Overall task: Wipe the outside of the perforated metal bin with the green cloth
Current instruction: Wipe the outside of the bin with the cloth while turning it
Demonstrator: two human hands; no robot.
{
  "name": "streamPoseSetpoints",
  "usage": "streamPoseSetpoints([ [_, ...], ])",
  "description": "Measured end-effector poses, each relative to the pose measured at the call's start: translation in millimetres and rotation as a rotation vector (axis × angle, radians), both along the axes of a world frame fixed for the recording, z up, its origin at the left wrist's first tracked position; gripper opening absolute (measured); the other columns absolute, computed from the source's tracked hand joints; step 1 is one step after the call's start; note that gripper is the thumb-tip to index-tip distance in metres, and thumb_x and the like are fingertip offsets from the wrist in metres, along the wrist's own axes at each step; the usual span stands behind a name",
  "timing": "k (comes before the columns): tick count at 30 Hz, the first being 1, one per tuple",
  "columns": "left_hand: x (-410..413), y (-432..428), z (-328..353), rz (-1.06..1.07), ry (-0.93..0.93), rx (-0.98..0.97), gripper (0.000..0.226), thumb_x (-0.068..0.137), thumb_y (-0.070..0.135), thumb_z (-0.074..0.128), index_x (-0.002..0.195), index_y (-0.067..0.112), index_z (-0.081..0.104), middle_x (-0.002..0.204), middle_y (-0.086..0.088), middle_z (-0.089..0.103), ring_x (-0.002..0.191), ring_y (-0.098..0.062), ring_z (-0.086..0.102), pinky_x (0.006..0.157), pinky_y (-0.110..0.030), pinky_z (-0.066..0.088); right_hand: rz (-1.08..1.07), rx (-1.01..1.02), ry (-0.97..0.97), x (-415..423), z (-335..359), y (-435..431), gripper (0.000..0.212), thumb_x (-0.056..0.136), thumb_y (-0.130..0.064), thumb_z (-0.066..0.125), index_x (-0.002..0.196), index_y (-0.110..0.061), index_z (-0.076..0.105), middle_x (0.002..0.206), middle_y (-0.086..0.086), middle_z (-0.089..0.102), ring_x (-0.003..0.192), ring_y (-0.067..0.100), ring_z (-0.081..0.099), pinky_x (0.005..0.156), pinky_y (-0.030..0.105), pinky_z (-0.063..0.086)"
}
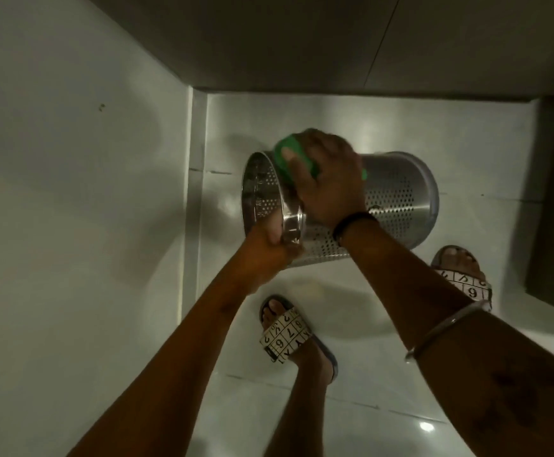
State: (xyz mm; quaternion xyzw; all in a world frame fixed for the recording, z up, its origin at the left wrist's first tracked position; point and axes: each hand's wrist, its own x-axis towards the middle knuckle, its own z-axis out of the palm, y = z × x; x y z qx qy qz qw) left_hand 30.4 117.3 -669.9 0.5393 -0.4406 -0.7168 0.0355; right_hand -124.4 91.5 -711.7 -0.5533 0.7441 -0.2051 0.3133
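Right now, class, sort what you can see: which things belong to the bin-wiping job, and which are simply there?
Part of the job:
- perforated round metal bin, tipped sideways
- green cloth
- right hand, pressing the cloth on the bin
- left hand, grip on the rim

Simply there:
- patterned number-print sandals
- glossy white floor tiles
- silver bangle
- black wristband

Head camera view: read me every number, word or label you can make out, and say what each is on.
"6", "7": black digits in the grid on the white strap of the left slide sandal; other squares unclear.
"6": same grid on the right slide sandal; the rest blurred.
Perforated metal bin, green cloth: no text.
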Motion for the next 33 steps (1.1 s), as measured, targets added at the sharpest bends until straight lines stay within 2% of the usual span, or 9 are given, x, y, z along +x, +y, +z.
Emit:
streamPoseSetpoints([
  [2, 3.4, 4.9, -0.8, -0.047, -0.021, 0.020, 0.046, 0.083, -0.005, 0.067, 0.104, 0.037, 0.066, 0.108, 0.000, 0.072, 0.106, -0.023, 0.068, 0.081, -0.030, 0.061, 0.217, -0.050, -0.133, -1.8, 5.5, 12.2, 0.056, 0.097, -0.053, 0.045, 0.141, -0.020, 0.052, 0.150, 0.006, 0.052, 0.139, 0.031, 0.045, 0.115, 0.053, 0.035],
  [5, 2.2, 3.0, 2.5, 0.067, 0.042, 0.116, 0.042, 0.078, 0.001, 0.073, 0.110, 0.027, 0.067, 0.108, 0.000, 0.075, 0.105, -0.021, 0.071, 0.079, -0.031, 0.061, 0.367, -0.049, -0.009, -37.5, -11.9, 66.5, 0.062, 0.096, -0.053, 0.042, 0.145, -0.014, 0.048, 0.157, 0.012, 0.044, 0.145, 0.034, 0.038, 0.121, 0.053, 0.028],
  [11, -25.3, 6.9, -0.7, 0.230, -0.009, 0.150, 0.044, 0.083, -0.002, 0.069, 0.118, 0.024, 0.061, 0.117, -0.005, 0.070, 0.109, -0.026, 0.066, 0.087, -0.041, 0.055, -0.199, 0.313, 0.106, -68.0, -20.0, 49.9, 0.053, 0.103, -0.053, 0.035, 0.131, -0.016, 0.059, 0.133, 0.014, 0.061, 0.122, 0.038, 0.055, 0.102, 0.046, 0.045],
  [14, -41.0, 5.4, -1.8, 0.141, -0.001, 0.068, 0.031, 0.084, -0.007, 0.065, 0.105, 0.016, 0.066, 0.096, 0.003, 0.075, 0.089, -0.008, 0.071, 0.079, -0.030, 0.059, 0.003, -0.033, -0.188, -24.2, 9.3, 17.0, 0.047, 0.098, -0.055, 0.042, 0.128, -0.024, 0.060, 0.136, 0.006, 0.062, 0.122, 0.022, 0.053, 0.103, 0.041, 0.043],
  [18, -38.6, 7.3, -7.4, 0.028, -0.060, -0.023, 0.030, 0.089, 0.003, 0.063, 0.117, 0.011, 0.059, 0.114, -0.001, 0.065, 0.104, -0.015, 0.064, 0.093, -0.037, 0.056, 0.279, -0.318, 0.048, -12.1, 11.2, 46.3, 0.058, 0.094, -0.058, 0.044, 0.133, -0.018, 0.059, 0.147, 0.013, 0.054, 0.138, 0.038, 0.041, 0.115, 0.053, 0.031],
  [21, -22.7, 6.0, -12.5, -0.106, -0.076, 0.002, 0.036, 0.085, -0.001, 0.069, 0.112, 0.022, 0.062, 0.105, 0.001, 0.071, 0.097, -0.014, 0.069, 0.092, -0.038, 0.057, 0.104, -0.141, 0.102, -53.7, -11.6, 61.8, 0.062, 0.096, -0.052, 0.034, 0.138, -0.011, 0.054, 0.151, 0.016, 0.049, 0.139, 0.039, 0.042, 0.114, 0.055, 0.033],
  [26, -17.1, -13.2, -17.2, 0.132, 0.011, 0.074, 0.056, 0.074, 0.019, 0.075, 0.127, 0.018, 0.057, 0.107, 0.005, 0.075, 0.110, -0.022, 0.067, 0.099, -0.049, 0.051, -0.175, 0.149, 0.238, -88.6, -25.4, 18.9, 0.053, 0.102, -0.048, 0.030, 0.130, -0.013, 0.057, 0.133, 0.013, 0.061, 0.124, 0.037, 0.053, 0.105, 0.049, 0.040],
  [30, -25.7, -14.1, -16.7, 0.111, -0.006, 0.064, 0.039, 0.072, 0.015, 0.077, 0.101, 0.039, 0.071, 0.102, 0.006, 0.077, 0.098, -0.013, 0.073, 0.082, -0.034, 0.060, 0.151, 0.111, -0.030, -34.9, -1.6, -18.7, 0.046, 0.100, -0.051, 0.040, 0.131, -0.023, 0.060, 0.138, 0.007, 0.059, 0.129, 0.036, 0.048, 0.102, 0.048, 0.041],
  [33, -14.2, 17.6, -16.2, 0.006, -0.037, 0.055, 0.039, 0.079, -0.002, 0.073, 0.096, 0.033, 0.072, 0.106, -0.003, 0.076, 0.090, -0.006, 0.073, 0.072, -0.022, 0.059, 0.549, -0.044, -0.086, -18.7, 8.9, 5.4, 0.052, 0.096, -0.052, 0.049, 0.141, -0.025, 0.054, 0.155, 0.004, 0.046, 0.142, 0.032, 0.038, 0.115, 0.052, 0.032],
])
